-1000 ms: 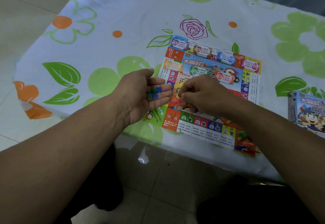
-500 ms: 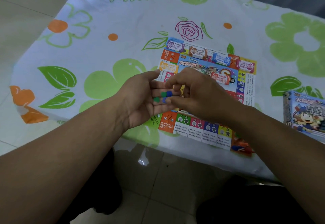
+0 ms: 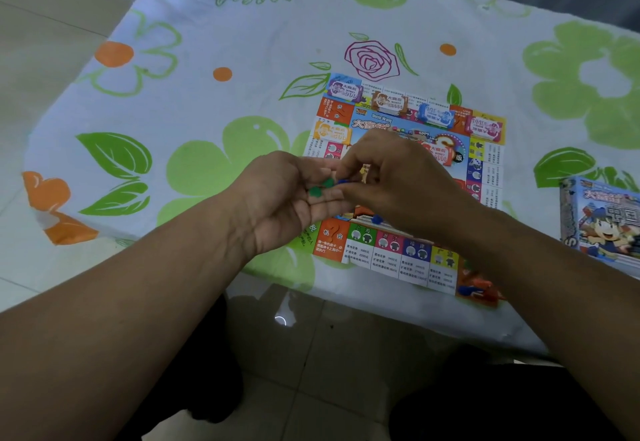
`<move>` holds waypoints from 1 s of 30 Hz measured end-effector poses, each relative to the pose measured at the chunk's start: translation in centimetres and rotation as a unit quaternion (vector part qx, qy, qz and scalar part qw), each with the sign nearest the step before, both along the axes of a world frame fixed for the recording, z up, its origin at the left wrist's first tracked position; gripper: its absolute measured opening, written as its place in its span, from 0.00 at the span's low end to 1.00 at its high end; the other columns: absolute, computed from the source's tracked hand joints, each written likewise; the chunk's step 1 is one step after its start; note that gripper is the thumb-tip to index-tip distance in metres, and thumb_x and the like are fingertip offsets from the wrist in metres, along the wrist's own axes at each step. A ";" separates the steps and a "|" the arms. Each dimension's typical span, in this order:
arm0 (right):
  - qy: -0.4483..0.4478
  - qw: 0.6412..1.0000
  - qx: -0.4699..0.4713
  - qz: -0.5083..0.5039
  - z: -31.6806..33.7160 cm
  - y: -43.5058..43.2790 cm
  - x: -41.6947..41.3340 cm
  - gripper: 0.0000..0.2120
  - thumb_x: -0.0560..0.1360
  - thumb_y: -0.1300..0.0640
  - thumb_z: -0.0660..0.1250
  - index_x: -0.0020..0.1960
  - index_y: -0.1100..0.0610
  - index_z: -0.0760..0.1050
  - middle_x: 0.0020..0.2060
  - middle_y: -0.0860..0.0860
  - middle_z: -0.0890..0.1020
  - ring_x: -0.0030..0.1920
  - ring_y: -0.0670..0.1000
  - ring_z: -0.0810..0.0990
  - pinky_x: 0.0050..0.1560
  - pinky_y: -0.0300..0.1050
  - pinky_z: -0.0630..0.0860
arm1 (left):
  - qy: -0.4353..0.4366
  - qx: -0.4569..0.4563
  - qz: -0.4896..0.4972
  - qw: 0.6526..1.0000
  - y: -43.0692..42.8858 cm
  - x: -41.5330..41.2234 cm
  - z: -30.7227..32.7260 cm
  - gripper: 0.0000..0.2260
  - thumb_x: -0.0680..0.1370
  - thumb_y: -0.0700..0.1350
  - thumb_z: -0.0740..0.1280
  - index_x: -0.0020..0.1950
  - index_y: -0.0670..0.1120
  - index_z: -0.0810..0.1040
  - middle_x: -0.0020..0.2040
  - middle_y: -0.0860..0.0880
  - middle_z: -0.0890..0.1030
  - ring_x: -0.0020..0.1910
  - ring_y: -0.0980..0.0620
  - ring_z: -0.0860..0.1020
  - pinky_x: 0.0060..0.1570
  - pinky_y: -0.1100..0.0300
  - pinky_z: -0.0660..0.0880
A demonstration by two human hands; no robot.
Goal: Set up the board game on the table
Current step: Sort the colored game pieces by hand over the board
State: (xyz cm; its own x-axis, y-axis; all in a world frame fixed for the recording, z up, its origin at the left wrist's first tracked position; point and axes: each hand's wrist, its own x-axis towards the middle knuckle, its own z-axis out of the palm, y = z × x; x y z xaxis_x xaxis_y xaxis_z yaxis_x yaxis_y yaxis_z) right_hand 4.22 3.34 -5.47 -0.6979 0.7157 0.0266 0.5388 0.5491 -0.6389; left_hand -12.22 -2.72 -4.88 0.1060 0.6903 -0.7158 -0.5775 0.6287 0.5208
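A colourful paper game board (image 3: pixel 391 257) lies flat on the table near its front edge. My left hand (image 3: pixel 280 205) is cupped palm up at the board's left edge, with small green pieces (image 3: pixel 322 187) resting on its fingers. My right hand (image 3: pixel 398 180) hovers over the board's middle, its fingertips pinched on a small blue piece (image 3: pixel 343 181) right at the left hand's fingers. Another blue piece (image 3: pixel 376 220) stands on the board below my hands. Several stacks of play money (image 3: pixel 436 115) lie along the board's far edge.
The game box (image 3: pixel 602 222) sits at the right edge of the table. A few orange and blue pieces (image 3: pixel 476 288) lie on the board's near right corner. The floral tablecloth (image 3: pixel 194 101) covers the table; tiled floor shows to the left and below.
My right hand has come up off the board's lower part to my left palm and pinched a blue piece there. A blue piece now stands on the board.
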 end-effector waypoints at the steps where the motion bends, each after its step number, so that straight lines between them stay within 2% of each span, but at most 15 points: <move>1: 0.000 1.000 -0.001 0.000 0.0 0.0 0.1 0.05 0.73 0.58 0.75 0.47 0.53 0.81 0.42 0.46 0.76 0.39 0.38 0.73 0.42 0.36 0.68 | 0.006 0.000 0.002 1.000 0.0 0.0 0.0 0.14 0.80 0.31 0.54 0.53 0.34 0.80 0.53 0.34 0.84 0.49 0.41 0.83 0.48 0.50 0.84; 4: -0.007 1.000 -0.013 0.002 -0.1 0.0 0.3 0.05 0.74 0.57 0.75 0.46 0.52 0.80 0.42 0.44 0.75 0.39 0.38 0.73 0.42 0.34 0.66 | 0.012 -0.004 0.006 1.000 0.1 0.1 -0.1 0.15 0.80 0.31 0.53 0.54 0.33 0.79 0.57 0.33 0.82 0.55 0.39 0.81 0.55 0.45 0.81; 6: -0.012 1.000 -0.026 -0.004 -0.2 0.1 0.5 0.04 0.74 0.56 0.74 0.45 0.53 0.79 0.42 0.43 0.75 0.39 0.37 0.72 0.41 0.34 0.66 | 0.011 -0.006 0.008 1.000 0.1 0.2 -0.1 0.16 0.80 0.31 0.53 0.58 0.32 0.79 0.58 0.33 0.81 0.55 0.39 0.81 0.56 0.45 0.80; 11: -0.001 0.995 -0.090 -0.037 0.6 0.6 0.7 0.02 0.77 0.57 0.71 0.46 0.54 0.79 0.38 0.42 0.78 0.36 0.37 0.76 0.37 0.31 0.70 | 0.014 -0.006 0.012 1.000 0.3 0.5 0.3 0.16 0.79 0.31 0.53 0.59 0.33 0.78 0.50 0.36 0.84 0.47 0.41 0.85 0.52 0.49 0.83; 13: 0.006 0.991 -0.118 -0.068 1.3 1.2 1.1 0.03 0.79 0.57 0.70 0.46 0.55 0.79 0.36 0.44 0.79 0.31 0.37 0.77 0.32 0.29 0.71 | 0.017 -0.004 0.017 1.000 0.4 0.8 0.5 0.15 0.80 0.32 0.54 0.60 0.34 0.77 0.50 0.37 0.85 0.47 0.41 0.86 0.49 0.50 0.83; 16: -0.028 0.983 -0.156 -0.095 1.6 2.0 2.4 0.05 0.80 0.56 0.69 0.46 0.58 0.79 0.33 0.47 0.79 0.25 0.39 0.77 0.27 0.31 0.70 | 0.041 -0.017 0.029 0.999 0.6 1.0 0.5 0.12 0.82 0.36 0.57 0.58 0.36 0.78 0.47 0.39 0.86 0.44 0.44 0.86 0.45 0.52 0.84; 20: -0.150 0.978 -0.135 -0.043 0.8 2.1 3.7 0.06 0.78 0.55 0.70 0.46 0.56 0.83 0.33 0.44 0.80 0.31 0.39 0.77 0.35 0.36 0.69 | 0.065 -0.023 0.034 0.997 0.9 1.2 0.4 0.10 0.81 0.39 0.60 0.57 0.38 0.79 0.42 0.42 0.85 0.38 0.48 0.85 0.38 0.55 0.84; 23: -0.192 0.973 -0.127 -0.026 0.3 1.6 4.2 0.04 0.78 0.54 0.71 0.48 0.53 0.84 0.36 0.41 0.80 0.36 0.40 0.77 0.35 0.34 0.67 | 0.078 -0.015 0.035 0.996 1.0 1.3 0.4 0.09 0.81 0.40 0.61 0.55 0.39 0.79 0.40 0.43 0.85 0.36 0.48 0.84 0.40 0.55 0.84; 26: -0.205 0.971 -0.122 -0.017 -0.1 1.2 4.5 0.03 0.77 0.54 0.71 0.49 0.52 0.84 0.37 0.42 0.81 0.37 0.40 0.78 0.35 0.33 0.68 | 0.075 -0.006 0.028 0.997 1.0 1.5 0.5 0.10 0.82 0.41 0.60 0.54 0.38 0.79 0.44 0.41 0.86 0.41 0.46 0.86 0.45 0.53 0.84; 30: -0.222 0.970 -0.102 0.005 -0.2 1.1 4.7 0.05 0.77 0.54 0.72 0.52 0.51 0.83 0.40 0.42 0.81 0.41 0.43 0.79 0.42 0.44 0.77 | 0.066 -0.005 0.019 0.998 1.1 1.9 0.5 0.11 0.82 0.43 0.60 0.55 0.39 0.78 0.49 0.39 0.86 0.48 0.43 0.86 0.46 0.53 0.84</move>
